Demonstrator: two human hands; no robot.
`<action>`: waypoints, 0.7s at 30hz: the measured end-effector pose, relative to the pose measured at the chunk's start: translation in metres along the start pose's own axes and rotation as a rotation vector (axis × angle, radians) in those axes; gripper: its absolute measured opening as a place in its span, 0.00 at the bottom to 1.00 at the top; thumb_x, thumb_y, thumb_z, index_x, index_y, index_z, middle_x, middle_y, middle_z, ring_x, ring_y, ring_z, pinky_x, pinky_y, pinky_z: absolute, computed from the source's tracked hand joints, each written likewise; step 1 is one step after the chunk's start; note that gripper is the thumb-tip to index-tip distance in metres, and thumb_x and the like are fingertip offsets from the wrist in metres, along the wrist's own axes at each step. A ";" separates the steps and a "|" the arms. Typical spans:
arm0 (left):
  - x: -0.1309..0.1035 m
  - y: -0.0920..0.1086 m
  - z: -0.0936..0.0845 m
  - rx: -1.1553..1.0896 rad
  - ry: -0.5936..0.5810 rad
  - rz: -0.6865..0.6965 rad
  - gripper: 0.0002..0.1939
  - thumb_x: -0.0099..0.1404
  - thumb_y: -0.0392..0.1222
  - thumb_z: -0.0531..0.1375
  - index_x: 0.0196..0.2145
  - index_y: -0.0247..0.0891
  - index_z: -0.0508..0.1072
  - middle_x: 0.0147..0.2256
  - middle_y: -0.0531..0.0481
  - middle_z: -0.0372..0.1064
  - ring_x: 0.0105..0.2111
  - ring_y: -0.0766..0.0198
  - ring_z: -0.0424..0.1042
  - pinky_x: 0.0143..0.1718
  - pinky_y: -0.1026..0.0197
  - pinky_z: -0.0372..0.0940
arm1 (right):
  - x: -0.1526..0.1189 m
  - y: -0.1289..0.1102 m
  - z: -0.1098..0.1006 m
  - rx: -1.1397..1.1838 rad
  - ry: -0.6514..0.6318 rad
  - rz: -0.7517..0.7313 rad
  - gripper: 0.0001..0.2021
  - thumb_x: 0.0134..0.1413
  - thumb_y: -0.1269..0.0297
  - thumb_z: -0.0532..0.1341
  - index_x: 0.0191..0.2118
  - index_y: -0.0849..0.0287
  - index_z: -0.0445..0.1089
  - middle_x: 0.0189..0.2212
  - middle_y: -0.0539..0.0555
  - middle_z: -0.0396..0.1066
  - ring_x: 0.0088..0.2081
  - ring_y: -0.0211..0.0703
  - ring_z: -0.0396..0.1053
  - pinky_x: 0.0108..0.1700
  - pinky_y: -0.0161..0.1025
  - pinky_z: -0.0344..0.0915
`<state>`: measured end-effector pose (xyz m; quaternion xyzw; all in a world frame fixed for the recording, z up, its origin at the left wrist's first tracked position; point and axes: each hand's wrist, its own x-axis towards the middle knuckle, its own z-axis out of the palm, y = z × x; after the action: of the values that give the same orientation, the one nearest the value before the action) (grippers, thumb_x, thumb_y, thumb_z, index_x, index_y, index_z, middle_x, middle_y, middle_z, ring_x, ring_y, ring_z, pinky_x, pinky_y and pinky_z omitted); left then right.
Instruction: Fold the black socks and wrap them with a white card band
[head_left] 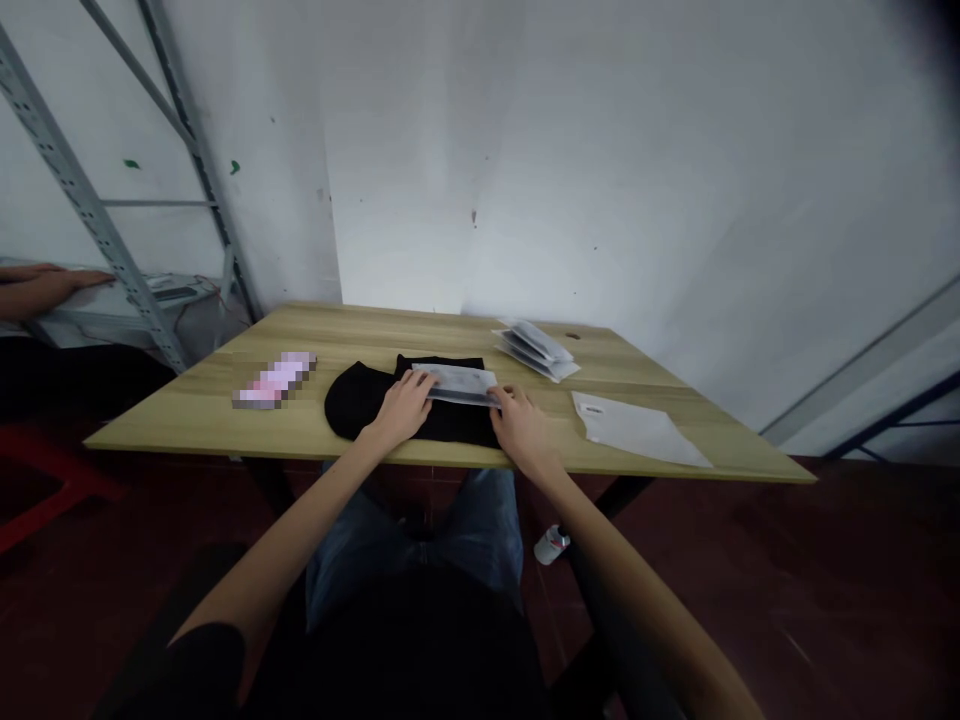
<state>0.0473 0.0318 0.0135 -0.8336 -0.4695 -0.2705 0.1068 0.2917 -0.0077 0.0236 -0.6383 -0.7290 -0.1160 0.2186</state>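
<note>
A whitish, frosted-looking flat packet (459,381) with a dark band along its near edge lies over black socks (360,398) near the front of the table. My left hand (407,405) grips the packet's left end, with fingertips on its top. At the right end, my right hand (521,425) has its fingers closed on the packet's corner. The socks spread out beneath the packet, with a rounded end to the left of my left hand. What is inside the packet cannot be made out.
Several similar flat packets (536,348) lie piled behind my right hand. A flat white bag (637,428) rests on the wooden table (202,410) at right, a blurred pink item (276,381) at left. Another person's arm (45,288) shows beyond the metal rack (90,205).
</note>
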 end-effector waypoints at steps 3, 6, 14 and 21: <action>0.000 0.002 -0.002 0.004 0.026 -0.038 0.19 0.72 0.36 0.57 0.59 0.41 0.71 0.58 0.40 0.70 0.59 0.46 0.68 0.59 0.45 0.67 | 0.004 0.006 -0.002 0.056 0.058 0.027 0.15 0.71 0.66 0.56 0.57 0.54 0.74 0.53 0.59 0.74 0.44 0.51 0.76 0.42 0.41 0.69; 0.002 0.009 -0.008 -0.017 0.153 0.011 0.22 0.72 0.41 0.61 0.62 0.40 0.70 0.63 0.36 0.67 0.64 0.43 0.65 0.65 0.40 0.62 | 0.010 0.005 -0.004 0.173 0.157 -0.036 0.15 0.72 0.66 0.54 0.56 0.55 0.75 0.52 0.60 0.75 0.44 0.51 0.77 0.45 0.43 0.70; 0.001 0.027 -0.019 -0.158 0.273 0.300 0.10 0.76 0.43 0.60 0.52 0.45 0.78 0.57 0.41 0.74 0.59 0.50 0.72 0.63 0.41 0.66 | -0.008 -0.024 -0.011 0.405 0.248 -0.260 0.19 0.75 0.65 0.51 0.62 0.51 0.72 0.50 0.56 0.80 0.55 0.53 0.74 0.59 0.50 0.72; -0.002 0.022 -0.015 -0.130 0.247 0.375 0.11 0.79 0.41 0.56 0.49 0.43 0.79 0.55 0.42 0.76 0.59 0.52 0.73 0.61 0.45 0.69 | -0.017 -0.017 -0.002 0.399 0.270 -0.275 0.16 0.76 0.61 0.53 0.54 0.49 0.78 0.47 0.54 0.82 0.50 0.51 0.76 0.56 0.47 0.73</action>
<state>0.0599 0.0121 0.0267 -0.8720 -0.2714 -0.3757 0.1578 0.2767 -0.0258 0.0192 -0.4563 -0.7815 -0.0830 0.4173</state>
